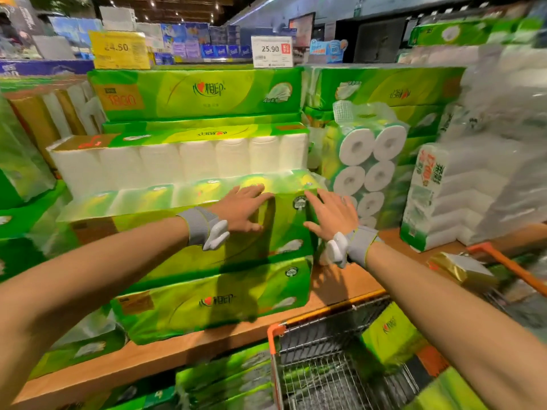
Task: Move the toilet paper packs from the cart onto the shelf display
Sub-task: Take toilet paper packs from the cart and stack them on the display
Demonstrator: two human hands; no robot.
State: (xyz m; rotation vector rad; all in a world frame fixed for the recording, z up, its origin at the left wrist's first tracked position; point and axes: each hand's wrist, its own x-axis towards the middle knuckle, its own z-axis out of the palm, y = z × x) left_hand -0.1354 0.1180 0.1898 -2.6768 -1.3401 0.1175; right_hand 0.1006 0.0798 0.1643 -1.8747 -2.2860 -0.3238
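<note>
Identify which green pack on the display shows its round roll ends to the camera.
The upright pack right of both hands; its white roll ends face outward, while the others lie flat showing long printed sides.

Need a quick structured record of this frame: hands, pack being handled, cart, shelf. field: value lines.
left hand: flat, palm down, on the front top edge of the green pack
right hand: fingers spread, pressed against the same pack's right end
green pack: lying lengthwise on the wooden shelf, stacked on another green pack
wooden shelf: bare strip to the right of the stack
cart: wire basket, orange trim, at lower right; one green pack inside
price signs: 24.50, 25.90
</note>
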